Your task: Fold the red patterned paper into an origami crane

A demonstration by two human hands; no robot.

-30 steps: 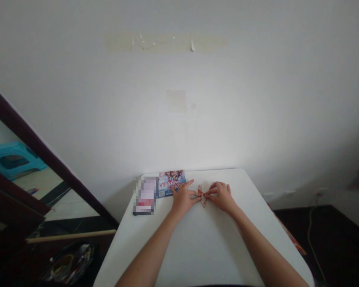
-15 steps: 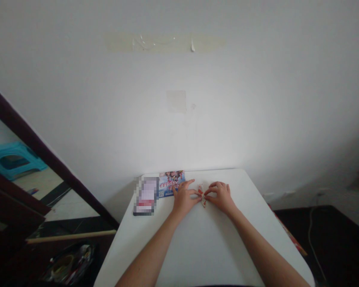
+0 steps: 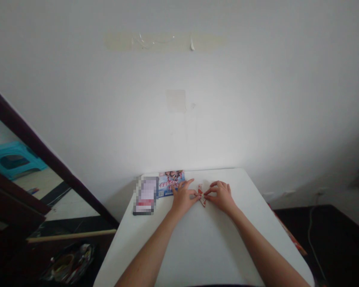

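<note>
Between my two hands, low over the white table [image 3: 194, 247], is a small folded piece of paper [image 3: 202, 200], white with red print. My left hand [image 3: 184, 198] pinches its left side between thumb and index finger, the other fingers stretched out toward the flyer. From the other side, my right hand [image 3: 221, 196] pinches the paper's right edge with thumb and fingertips. The fingertips cover part of the paper, so its exact folds are too small to make out. A colourful printed flyer [image 3: 169, 179] lies just beyond my left hand, partly under its fingers.
A phone [image 3: 146, 195], its screen blurred out, lies at the table's left edge beside the flyer. The wall [image 3: 215, 135] rises behind the table. Left, a mirror with a dark frame [image 3: 48, 147] reflects a blue stool [image 3: 14, 159]. A filled bin [image 3: 70, 265] stands on the floor.
Both hands stay nearly in place, still pinching the paper. The paper's visible shape shifts slightly between the fingertips and looks a little flatter.
</note>
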